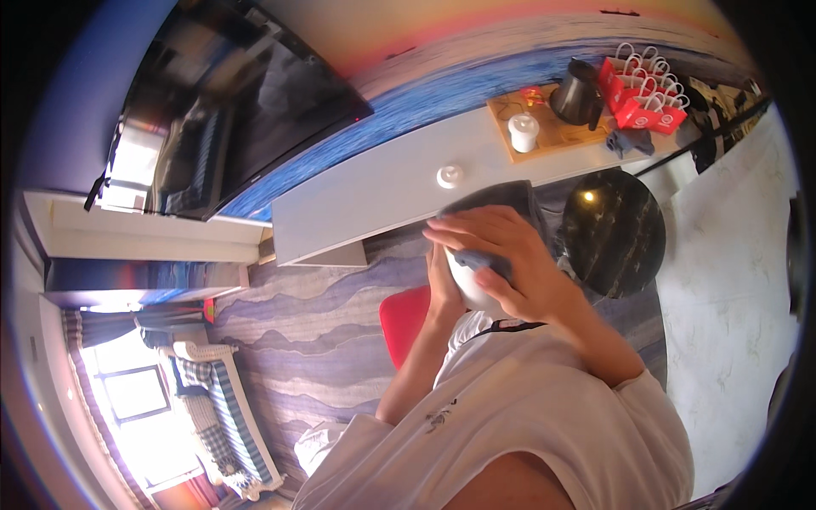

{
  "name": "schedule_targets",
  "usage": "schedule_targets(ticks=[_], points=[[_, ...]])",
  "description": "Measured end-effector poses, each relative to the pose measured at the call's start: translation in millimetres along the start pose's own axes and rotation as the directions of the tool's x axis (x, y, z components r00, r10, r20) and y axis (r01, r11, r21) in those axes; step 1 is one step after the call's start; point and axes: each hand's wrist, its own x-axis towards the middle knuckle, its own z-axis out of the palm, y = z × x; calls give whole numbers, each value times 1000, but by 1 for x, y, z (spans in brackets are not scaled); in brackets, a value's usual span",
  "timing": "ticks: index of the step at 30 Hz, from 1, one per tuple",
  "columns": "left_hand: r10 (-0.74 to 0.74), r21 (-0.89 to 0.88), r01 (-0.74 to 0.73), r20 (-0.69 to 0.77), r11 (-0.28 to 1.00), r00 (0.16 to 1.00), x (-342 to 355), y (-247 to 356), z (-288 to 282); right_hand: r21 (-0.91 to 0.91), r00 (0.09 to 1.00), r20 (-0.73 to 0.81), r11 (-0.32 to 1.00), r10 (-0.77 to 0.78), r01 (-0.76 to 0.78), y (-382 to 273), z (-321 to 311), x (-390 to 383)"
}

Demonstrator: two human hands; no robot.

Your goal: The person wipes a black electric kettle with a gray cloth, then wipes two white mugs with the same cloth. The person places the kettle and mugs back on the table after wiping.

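In front of my chest I hold a white cup (470,285), partly covered by my fingers. My left hand (444,285) is closed round its left side. Over the cup's upper part lies my right hand (501,246), with a bunched grey cloth (484,263) gripped between thumb and fingers against the cup. The cup's opening is hidden. Beyond my hands, a small round white lid (450,176) with a raised middle lies on the white desk (365,187).
A wooden tray (552,146) at the desk's right bears a white lidded cup (523,133) and a dark kettle (576,95). Red paper bags (642,98) and a grey cloth (629,143) sit beyond. A round black table (614,234) stands right, a red seat (404,323) left.
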Motion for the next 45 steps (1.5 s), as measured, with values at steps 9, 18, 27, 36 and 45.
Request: schedule_targets(ticks=[9, 18, 27, 36, 45], points=[[291, 390, -161, -300, 906, 909, 5, 5, 9, 99, 922, 312, 957, 229, -271, 25, -19, 28], [486, 661, -292, -127, 692, 864, 27, 13, 72, 777, 868, -92, 580, 488, -244, 62, -58, -17], [451, 458, -383, -44, 802, 891, 97, 17, 144, -256, 961, -239, 945, 142, -203, 22, -122, -66], [435, 460, -429, 100, 777, 895, 64, 58, 214, -272, 857, -507, 925, 95, -263, 23, -162, -86], [678, 445, -866, 565, 229, 470, 49, 83, 212, 646, 658, -486, 744, 575, -173, 28, -154, -86]])
